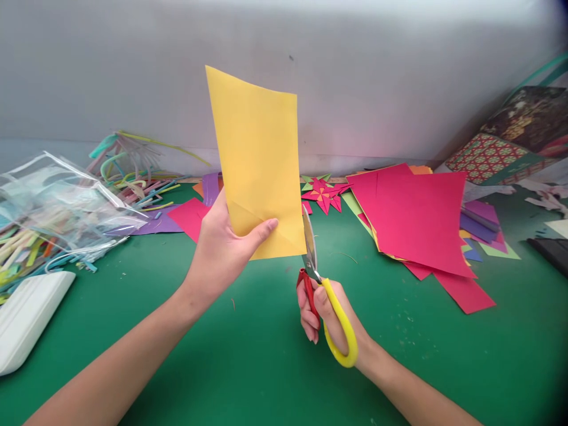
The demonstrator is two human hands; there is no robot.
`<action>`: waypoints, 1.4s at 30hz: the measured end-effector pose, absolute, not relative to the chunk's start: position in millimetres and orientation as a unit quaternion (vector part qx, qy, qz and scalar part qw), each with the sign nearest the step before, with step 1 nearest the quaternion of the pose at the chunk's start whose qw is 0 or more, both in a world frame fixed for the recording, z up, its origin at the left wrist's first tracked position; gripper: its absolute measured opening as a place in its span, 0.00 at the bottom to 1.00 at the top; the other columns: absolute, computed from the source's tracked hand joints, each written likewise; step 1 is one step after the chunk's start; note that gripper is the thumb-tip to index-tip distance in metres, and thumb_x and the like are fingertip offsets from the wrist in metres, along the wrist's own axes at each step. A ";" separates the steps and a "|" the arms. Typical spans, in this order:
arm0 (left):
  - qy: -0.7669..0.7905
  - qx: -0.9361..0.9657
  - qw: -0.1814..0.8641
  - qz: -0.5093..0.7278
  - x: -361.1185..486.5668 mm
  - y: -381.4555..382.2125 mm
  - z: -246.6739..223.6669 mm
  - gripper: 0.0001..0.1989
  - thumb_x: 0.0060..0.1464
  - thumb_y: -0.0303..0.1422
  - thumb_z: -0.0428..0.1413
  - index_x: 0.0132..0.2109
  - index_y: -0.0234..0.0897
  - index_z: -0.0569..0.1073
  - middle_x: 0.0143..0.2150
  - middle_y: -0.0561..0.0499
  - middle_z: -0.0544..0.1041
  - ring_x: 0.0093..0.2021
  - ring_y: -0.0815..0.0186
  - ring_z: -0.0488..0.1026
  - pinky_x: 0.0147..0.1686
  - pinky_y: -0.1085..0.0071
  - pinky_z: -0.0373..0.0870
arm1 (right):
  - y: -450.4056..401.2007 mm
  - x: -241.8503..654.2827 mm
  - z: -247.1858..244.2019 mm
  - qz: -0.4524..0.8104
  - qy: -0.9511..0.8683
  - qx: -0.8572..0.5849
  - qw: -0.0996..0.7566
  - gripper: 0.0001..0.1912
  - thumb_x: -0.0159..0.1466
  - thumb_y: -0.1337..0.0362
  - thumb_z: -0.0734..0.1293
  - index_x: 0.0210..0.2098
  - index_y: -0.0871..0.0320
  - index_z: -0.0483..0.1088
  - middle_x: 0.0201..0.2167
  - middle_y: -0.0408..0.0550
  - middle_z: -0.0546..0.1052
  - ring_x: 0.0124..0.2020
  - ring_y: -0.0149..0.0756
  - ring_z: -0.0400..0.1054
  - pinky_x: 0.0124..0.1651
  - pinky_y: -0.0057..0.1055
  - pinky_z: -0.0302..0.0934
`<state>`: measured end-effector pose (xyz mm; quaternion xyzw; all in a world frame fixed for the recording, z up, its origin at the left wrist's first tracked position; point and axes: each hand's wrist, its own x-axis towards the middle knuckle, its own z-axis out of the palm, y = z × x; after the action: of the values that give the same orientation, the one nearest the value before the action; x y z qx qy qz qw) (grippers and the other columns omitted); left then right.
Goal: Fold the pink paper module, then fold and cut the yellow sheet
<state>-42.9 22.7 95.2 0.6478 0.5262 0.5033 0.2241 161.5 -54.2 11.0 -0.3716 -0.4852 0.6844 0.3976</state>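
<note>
A yellow sheet of paper [261, 148] stands upright above the table, pinched near its lower left by my left hand [226, 236], thumb in front and fingers behind. Faint creases cross its bottom part. My right hand [331, 313] grips a pair of scissors [341, 331] with one yellow and one red handle, thumb through the yellow loop. The blades point up and lie at the sheet's lower right edge; whether the paper sits between them I cannot make out. Behind the blades lies a red paper star flower [325, 193] with an orange centre and green points.
Red sheets [417, 219] are piled at the right over other colours. Clear plastic bags [66, 183] and many coloured paper strips [26, 251] cover the left. A white plastic object [33, 319] lies front left, a patterned box [492, 157] back right. A wall rises behind the green table [248, 367].
</note>
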 end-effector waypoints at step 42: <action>0.513 0.615 0.278 0.531 -28.6 13.6 91.2 0.23 0.57 0.41 0.66 0.58 0.46 0.72 0.58 0.47 0.80 0.55 0.50 0.80 0.53 0.52 0.82 | -51.4 163.2 5.5 0.613 -0.499 -0.461 0.404 0.28 0.66 0.35 0.66 0.33 0.55 0.64 0.17 0.34 0.60 0.15 0.27 0.59 0.17 0.24 0.54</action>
<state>-28.6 13.6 91.2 0.6145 0.5135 0.5305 0.2780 163.2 -51.4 5.5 -0.4607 -0.4988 0.6127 0.4044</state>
